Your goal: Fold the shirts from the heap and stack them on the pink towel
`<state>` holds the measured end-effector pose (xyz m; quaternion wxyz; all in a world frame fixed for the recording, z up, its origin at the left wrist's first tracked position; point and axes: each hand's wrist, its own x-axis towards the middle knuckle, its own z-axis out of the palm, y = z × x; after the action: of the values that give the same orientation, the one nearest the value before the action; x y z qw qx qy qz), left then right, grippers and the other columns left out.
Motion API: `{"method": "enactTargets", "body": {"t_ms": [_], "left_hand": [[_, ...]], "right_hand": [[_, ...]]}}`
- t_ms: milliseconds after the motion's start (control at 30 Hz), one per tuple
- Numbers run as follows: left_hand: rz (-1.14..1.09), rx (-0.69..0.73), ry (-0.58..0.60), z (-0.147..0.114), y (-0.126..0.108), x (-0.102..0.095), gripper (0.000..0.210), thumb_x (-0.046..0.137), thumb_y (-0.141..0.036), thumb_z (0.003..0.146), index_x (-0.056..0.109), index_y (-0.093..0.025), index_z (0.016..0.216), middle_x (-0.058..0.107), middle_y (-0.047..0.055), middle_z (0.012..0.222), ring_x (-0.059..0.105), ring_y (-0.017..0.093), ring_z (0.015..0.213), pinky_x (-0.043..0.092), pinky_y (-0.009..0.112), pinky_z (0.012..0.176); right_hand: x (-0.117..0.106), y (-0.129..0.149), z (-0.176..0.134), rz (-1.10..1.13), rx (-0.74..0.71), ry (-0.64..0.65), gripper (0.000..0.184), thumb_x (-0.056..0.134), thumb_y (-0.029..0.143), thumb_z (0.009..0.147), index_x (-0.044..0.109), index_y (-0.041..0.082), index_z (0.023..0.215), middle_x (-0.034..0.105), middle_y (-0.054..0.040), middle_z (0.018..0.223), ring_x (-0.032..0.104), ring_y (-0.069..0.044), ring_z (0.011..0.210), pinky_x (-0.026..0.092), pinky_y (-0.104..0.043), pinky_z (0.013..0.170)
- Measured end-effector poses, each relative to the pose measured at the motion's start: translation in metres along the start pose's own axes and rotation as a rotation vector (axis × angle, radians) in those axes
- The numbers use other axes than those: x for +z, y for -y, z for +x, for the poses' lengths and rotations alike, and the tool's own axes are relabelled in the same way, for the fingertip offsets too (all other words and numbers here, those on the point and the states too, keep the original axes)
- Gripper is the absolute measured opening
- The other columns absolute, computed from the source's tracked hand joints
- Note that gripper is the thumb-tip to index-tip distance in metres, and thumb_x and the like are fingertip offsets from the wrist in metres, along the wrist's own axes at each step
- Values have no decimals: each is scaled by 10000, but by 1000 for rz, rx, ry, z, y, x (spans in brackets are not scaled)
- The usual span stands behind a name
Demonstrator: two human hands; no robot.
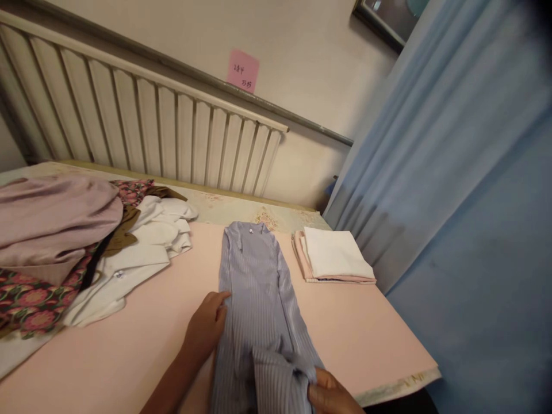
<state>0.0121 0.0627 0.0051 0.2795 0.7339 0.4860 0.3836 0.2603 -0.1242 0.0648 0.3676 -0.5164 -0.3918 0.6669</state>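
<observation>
A blue-grey ribbed long-sleeved top (254, 276) lies lengthwise on the pink-covered table, its neckline at the far end and its sleeves along the sides. At its left edge is my left hand (207, 322), fingers curled with the tips on the fabric of the sleeve side. Close to me, my right hand (331, 394) grips the near end of the top, which is lifted and partly turned back over itself. The lowest part of the garment runs out of view.
A heap of loose clothes (56, 224), pink, floral, brown and white, spreads over the left side. To the right sits a stack of folded clothes (338, 256), white on top. Behind is a radiator (172, 126); a blue curtain (466, 201) hangs at the right edge.
</observation>
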Motion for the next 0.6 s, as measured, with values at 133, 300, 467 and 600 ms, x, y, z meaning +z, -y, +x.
{"method": "enactTargets", "body": {"t_ms": [133,300,467,600], "left_hand": [[-265,-76,119,-1,-6,1,351,410,-302,837,579,-188,1124,640,70,1114,610,155,804,496,321,777],[-642,-349,428,-6,-14,2,544,368,-546,873,475,-188,1268,669,75,1056,492,64,438,356,227,411],[-608,-396,555,-9,-17,0,696,369,-624,850,428,-139,1345,646,10,657,508,101,412,339,218,398],[-636,-412,534,-5,-15,3,776,478,-558,828,288,-111,1433,585,-29,571,553,127,472,380,219,436]], "right_hand": [[15,33,18,229,-172,-39,464,691,523,715,653,204,1049,690,-113,840,677,-278,876,531,-388,736],[25,64,49,477,-305,-130,351,742,373,699,653,188,985,711,-109,937,662,-274,972,525,-414,849],[16,94,100,657,-350,-90,194,693,215,759,646,162,939,727,-78,905,673,-241,975,541,-381,868],[2,126,173,683,-343,-68,186,618,172,808,612,153,993,719,-79,956,657,-218,1020,551,-357,868]]}}
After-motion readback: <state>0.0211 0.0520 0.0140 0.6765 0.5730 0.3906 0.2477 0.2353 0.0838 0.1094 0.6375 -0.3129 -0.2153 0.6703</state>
